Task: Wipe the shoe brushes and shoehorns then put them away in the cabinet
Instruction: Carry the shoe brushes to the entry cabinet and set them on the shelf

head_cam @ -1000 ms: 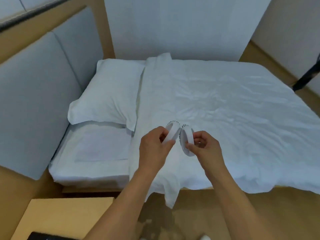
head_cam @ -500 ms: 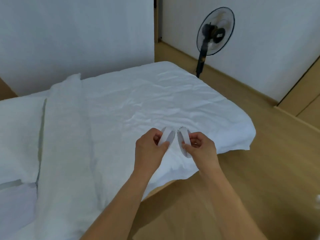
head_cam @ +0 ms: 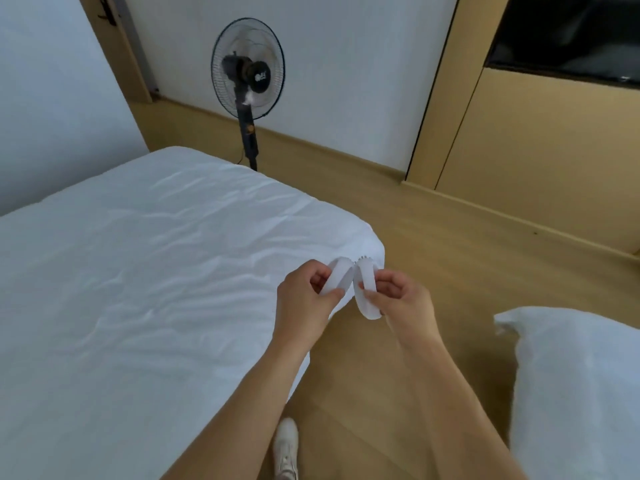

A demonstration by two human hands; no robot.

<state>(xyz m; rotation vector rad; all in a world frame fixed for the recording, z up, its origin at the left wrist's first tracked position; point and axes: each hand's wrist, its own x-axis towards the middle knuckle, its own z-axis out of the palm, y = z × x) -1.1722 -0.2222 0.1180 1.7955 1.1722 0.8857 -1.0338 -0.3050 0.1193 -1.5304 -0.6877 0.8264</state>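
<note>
Head view, the only one. Left hand point(head_cam: 304, 299) pinches a small white shoe brush point(head_cam: 335, 277) between thumb and curled fingers. Right hand point(head_cam: 401, 299) does the same with a second white brush point(head_cam: 367, 293), thumb on the flat back, fingers curled behind. Both brushes are held up in the air, near the centre of the scene, just over the corner of the bed point(head_cam: 138, 271). Their top ends almost meet, the lower ends splay apart. A row of dark bristle tips shows along the upper edge of the right one.

My read: one brush per hand, faces turned toward each other, so the pair can be carried together or knocked against each other (no cloth is visible in either hand, so I can't say wiping is happening here). No shoehorn in view.

Wood-coloured cabinet panels point(head_cam: 540, 150) stand far right, with a dark recess above. That is likely where the brushes go, so the next move is probably a walk across the floor point(head_cam: 450, 244) to the right. Whether a door there is open I cannot tell.

Rest of the room: standing fan point(head_cam: 248, 69) against the far wall, a white pillow or duvet point(head_cam: 581, 393) near right, one white shoe point(head_cam: 286, 445) near the bottom edge.

Writing: a pale mark on the fan hub, too blurred to read. Nothing legible on the brushes.
</note>
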